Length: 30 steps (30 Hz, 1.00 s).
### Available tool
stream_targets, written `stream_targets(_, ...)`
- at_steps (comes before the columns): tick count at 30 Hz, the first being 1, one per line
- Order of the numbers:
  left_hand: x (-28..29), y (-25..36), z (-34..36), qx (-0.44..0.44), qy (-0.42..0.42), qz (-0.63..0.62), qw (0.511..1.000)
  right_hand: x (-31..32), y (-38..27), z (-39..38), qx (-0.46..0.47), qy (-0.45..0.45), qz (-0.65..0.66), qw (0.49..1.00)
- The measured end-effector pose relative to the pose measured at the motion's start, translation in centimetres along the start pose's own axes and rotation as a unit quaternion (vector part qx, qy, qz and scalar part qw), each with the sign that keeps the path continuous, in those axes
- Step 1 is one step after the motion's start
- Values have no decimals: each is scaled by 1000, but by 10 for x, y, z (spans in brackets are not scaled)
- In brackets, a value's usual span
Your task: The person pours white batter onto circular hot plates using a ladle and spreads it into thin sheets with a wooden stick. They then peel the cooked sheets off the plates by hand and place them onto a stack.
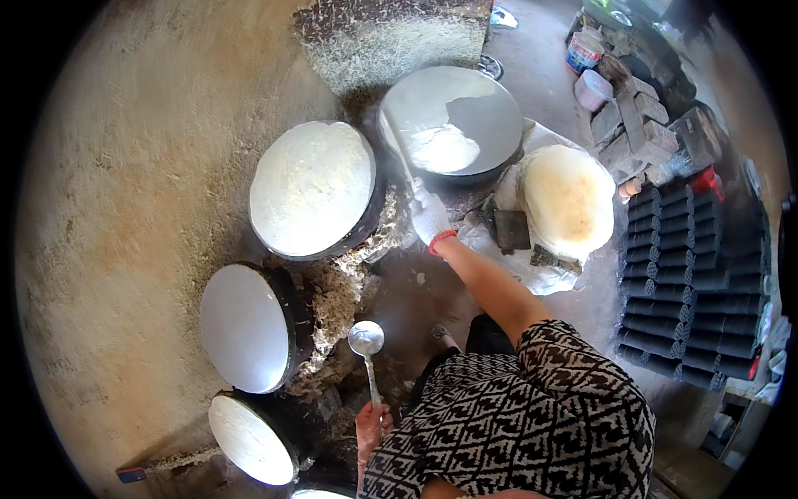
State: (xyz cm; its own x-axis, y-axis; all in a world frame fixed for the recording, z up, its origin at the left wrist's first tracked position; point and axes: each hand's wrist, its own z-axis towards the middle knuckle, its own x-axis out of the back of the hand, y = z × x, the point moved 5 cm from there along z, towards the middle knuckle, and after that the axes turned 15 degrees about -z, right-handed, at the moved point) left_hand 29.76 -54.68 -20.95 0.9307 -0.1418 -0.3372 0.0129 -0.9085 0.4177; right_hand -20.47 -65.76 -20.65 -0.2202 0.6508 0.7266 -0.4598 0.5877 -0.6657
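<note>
My right hand [430,214], in a white glove with a red band at the wrist, is closed around the handle of a long, thin spreading stick [398,151]. The stick lies along the left side of the far round griddle [485,121]. White batter [445,149] sits in a thick patch on that griddle, with a thin pale layer around part of it. Low in the view, my bare left hand [373,427] grips a metal ladle [366,339] by its handle. Whitish residue coats the ladle's bowl, which is held apart from the griddles.
More round griddles curve down the left: one with a pale sheet [312,190], a smooth one [243,328] and a lower one [253,438]. Stacked flatbreads [568,200] lie on white cloth at right. Black perforated coal cylinders [694,287] and bricks [640,121] stand beyond.
</note>
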Motion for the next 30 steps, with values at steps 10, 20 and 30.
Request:
stream_targets(10,-17,15,2,-5,-21,33,999,52,83,5,-130,37,142,980)
stream_targets(20,-39,9,0,-10,-49,16,999,96,89,-13,-59,-34,-53,996)
stream_targets(30,-133,-28,-10,-39,-31,13,999,136,113,2,155,-58,-49,985)
